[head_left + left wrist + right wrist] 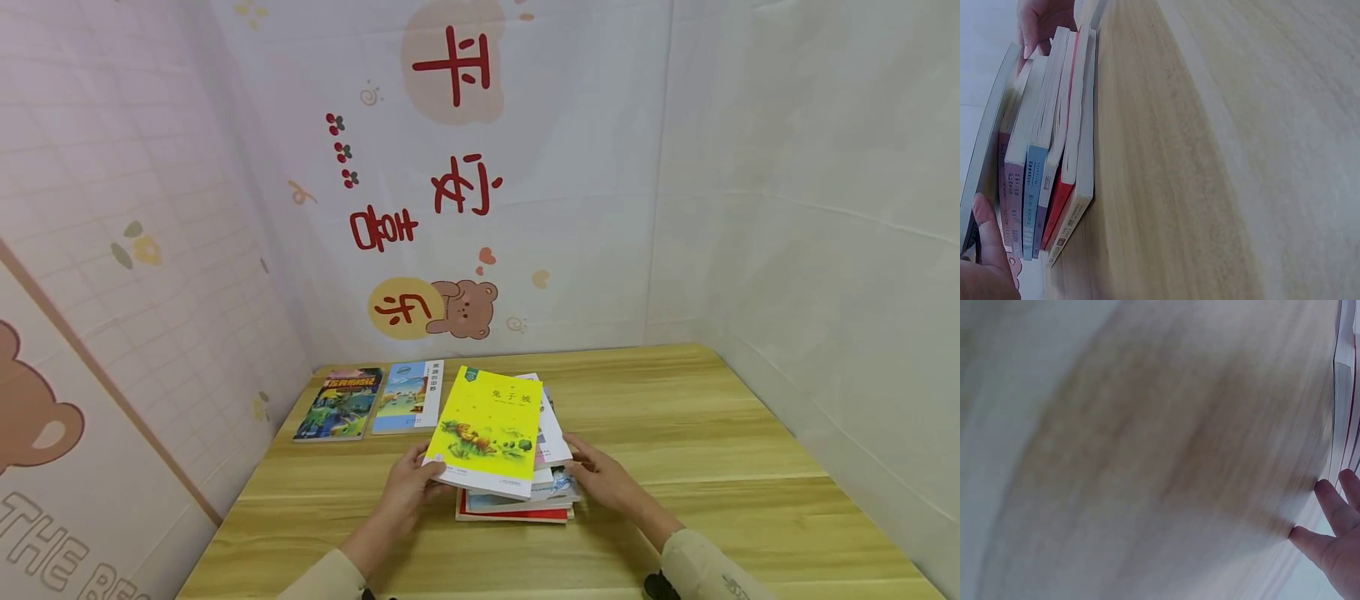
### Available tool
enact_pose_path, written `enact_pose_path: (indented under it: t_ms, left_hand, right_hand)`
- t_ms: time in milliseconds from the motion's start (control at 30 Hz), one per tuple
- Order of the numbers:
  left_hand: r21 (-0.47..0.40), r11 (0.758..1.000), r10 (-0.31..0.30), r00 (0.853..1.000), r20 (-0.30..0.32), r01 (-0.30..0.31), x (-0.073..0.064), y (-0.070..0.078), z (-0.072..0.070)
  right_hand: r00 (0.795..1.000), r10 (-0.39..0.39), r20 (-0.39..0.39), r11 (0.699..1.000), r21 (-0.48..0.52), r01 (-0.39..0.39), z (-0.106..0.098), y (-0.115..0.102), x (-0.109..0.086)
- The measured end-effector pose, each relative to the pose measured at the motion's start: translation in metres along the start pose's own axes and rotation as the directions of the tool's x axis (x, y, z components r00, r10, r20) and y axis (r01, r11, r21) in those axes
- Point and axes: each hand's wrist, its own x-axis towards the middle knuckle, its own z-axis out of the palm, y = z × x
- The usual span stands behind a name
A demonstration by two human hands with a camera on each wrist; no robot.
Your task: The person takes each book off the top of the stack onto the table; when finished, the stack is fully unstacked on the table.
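Note:
A yellow picture-covered book (pixel 491 425) is tilted over the top of a stack of books (pixel 517 504), its lower left corner held by my left hand (pixel 408 487). The thumb lies on the cover while the other fingers go beneath. In the left wrist view, a gap shows between this yellow book (pixel 988 131) and the spines of the stack (pixel 1032 181). At the stack's right side, my right hand (pixel 603 479) touches the book edges with fingertips. Spread, fairly straight fingers (pixel 1334 509) of that hand show beside the stack in the right wrist view.
On the wooden table (pixel 675 417), a dark, colourful book (pixel 341 404) and a blue-and-white book (pixel 408 396) lie side by side at the back left. Printed cloth walls (pixel 585 167) stand behind the table and along both sides.

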Motion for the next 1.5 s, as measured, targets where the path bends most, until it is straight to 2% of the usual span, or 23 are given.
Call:
enact_pose_path:
  t_ms: [267, 400, 633, 933, 1367, 1500]
  left_hand:
    - [-0.046, 0.999, 0.017, 1.0, 0.001, -0.017, 0.001, 0.002, -0.011]
    - [-0.084, 0.996, 0.021, 1.0, -0.019, -0.023, 0.002, 0.007, -0.019]
    - [-0.101, 0.994, 0.023, 0.998, -0.057, -0.029, 0.002, 0.015, -0.036]
    - [-0.074, 0.997, 0.017, 0.995, -0.098, -0.024, -0.004, 0.025, -0.066]
    - [-0.036, 0.999, -0.007, 0.991, -0.136, 0.002, -0.024, 0.04, -0.112]
    - [-0.031, 0.999, -0.033, 0.987, -0.159, 0.029, -0.032, 0.042, -0.129]
  right_hand:
    - [1.0, -0.004, 0.009, 1.0, -0.005, 0.004, 0.0, 0.001, -0.001]
    - [1.0, -0.014, 0.014, 1.0, 0.0, 0.014, 0.0, 0.0, -0.002]
    - [0.999, -0.049, 0.008, 0.999, 0.01, 0.049, 0.0, 0.0, -0.003]
    - [0.999, -0.039, 0.009, 0.999, -0.001, 0.039, 0.0, 0.0, -0.003]
    - [0.999, -0.034, 0.004, 0.999, -0.013, 0.034, -0.002, -0.002, -0.005]
    - [0.999, -0.039, 0.003, 0.999, -0.023, 0.039, -0.001, -0.002, -0.005]
